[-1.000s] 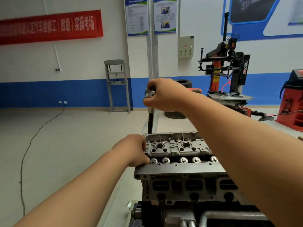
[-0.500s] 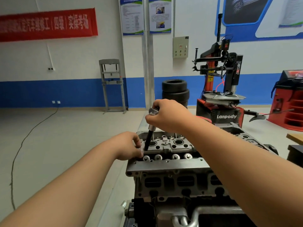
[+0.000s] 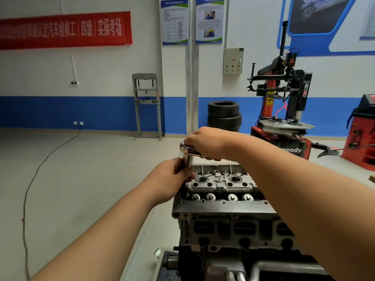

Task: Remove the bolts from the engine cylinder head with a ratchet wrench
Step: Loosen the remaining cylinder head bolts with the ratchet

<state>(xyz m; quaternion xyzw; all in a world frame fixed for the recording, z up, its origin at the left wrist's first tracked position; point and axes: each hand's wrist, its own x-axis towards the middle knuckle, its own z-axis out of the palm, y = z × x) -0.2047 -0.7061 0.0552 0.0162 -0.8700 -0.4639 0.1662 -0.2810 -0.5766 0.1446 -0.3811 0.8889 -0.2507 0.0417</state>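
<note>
A grey metal cylinder head [image 3: 221, 207] sits on top of the engine block in front of me. A chrome ratchet wrench [image 3: 187, 151] stands over its left end, with a dark extension bar reaching down to the head's near left corner. My right hand [image 3: 205, 142] grips the ratchet's handle close to its head. My left hand [image 3: 172, 179] curls round the extension bar just below the ratchet. The bolt under the socket is hidden. A row of round valve tops [image 3: 221, 197] runs along the near side.
A stack of black tyres [image 3: 224, 114] stands behind the engine. A red and black tyre changer [image 3: 284, 110] is at the right, with a red machine [image 3: 361, 134] beyond it. A grey press frame [image 3: 147, 106] stands by the wall. A black cable [image 3: 40, 169] trails across the floor.
The ratchet and extension came down from chest height onto the head's left end. My left hand moved from the head's edge up onto the extension bar.
</note>
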